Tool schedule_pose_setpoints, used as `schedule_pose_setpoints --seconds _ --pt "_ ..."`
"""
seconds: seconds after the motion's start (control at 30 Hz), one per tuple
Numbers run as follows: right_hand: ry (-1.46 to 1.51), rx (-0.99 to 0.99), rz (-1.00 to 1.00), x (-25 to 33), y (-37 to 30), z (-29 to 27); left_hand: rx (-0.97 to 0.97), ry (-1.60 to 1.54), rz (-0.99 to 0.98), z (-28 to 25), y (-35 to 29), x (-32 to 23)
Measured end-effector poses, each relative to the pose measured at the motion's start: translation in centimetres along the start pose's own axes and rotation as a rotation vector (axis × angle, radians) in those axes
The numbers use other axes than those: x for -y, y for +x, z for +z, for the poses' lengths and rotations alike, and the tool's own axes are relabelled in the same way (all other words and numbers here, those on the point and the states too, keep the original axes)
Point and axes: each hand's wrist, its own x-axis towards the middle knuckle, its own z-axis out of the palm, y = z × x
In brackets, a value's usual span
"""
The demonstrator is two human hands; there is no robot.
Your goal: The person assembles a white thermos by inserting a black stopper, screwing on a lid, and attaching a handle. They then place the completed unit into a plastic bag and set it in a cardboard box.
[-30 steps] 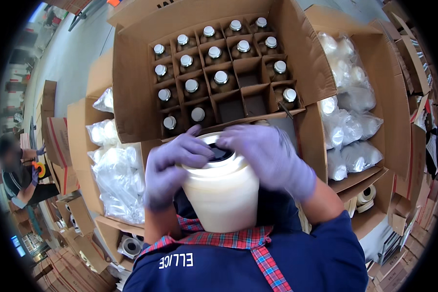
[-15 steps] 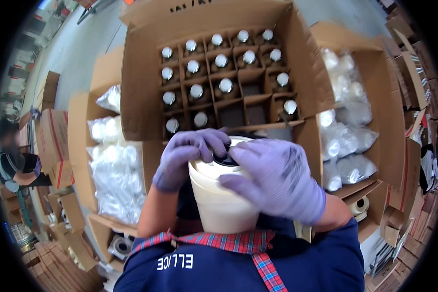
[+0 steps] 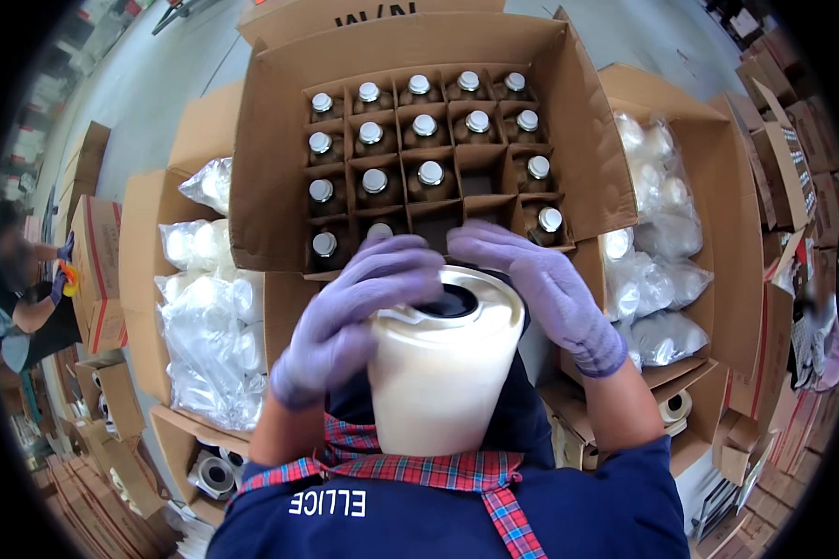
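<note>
Upright in front of my chest stands a large cream-coloured cylinder (image 3: 443, 391), like a roll, with a dark round hole (image 3: 449, 301) in its top. My left hand (image 3: 359, 312), in a purple glove, is at its upper left side, fingers stretched out and partly over the top. My right hand (image 3: 545, 289), gloved alike, is spread beyond the top's right edge and holds nothing. Whether either hand touches the cylinder I cannot tell. Just past my hands, an open carton (image 3: 280, 140) with cardboard dividers holds several dark bottles (image 3: 430, 174) with silver caps; a few cells have no bottle.
Cartons of clear plastic bags with white items flank me, bags at left (image 3: 205, 326) and at right (image 3: 662, 252). White rolls (image 3: 216, 475) lie low at the left. At far left another person (image 3: 23, 289) holds something yellow-orange by a carton (image 3: 101, 270).
Both hands have come away from the middle of the cylinder's top and spread apart; the dark hole shows more fully. The other person's hands have risen to the carton at far left.
</note>
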Motion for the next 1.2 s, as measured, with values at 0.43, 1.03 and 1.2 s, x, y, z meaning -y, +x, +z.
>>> schedule_pose_setpoints --seconds 0.43,1.03,1.2 --pt "-0.658 -0.546 0.245 -6.7 -2.4 -3.1 0.011 -0.229 -0.407 5.2 -5.1 3.4" --pt "-0.788 0.4 -0.515 16.0 -9.7 0.1 0.691 -0.268 -0.695 7.5 -5.2 6.9" --pt "-0.745 0.48 -0.449 17.4 -12.4 0.3 0.747 -0.138 -0.563 9.0 -4.7 3.2"
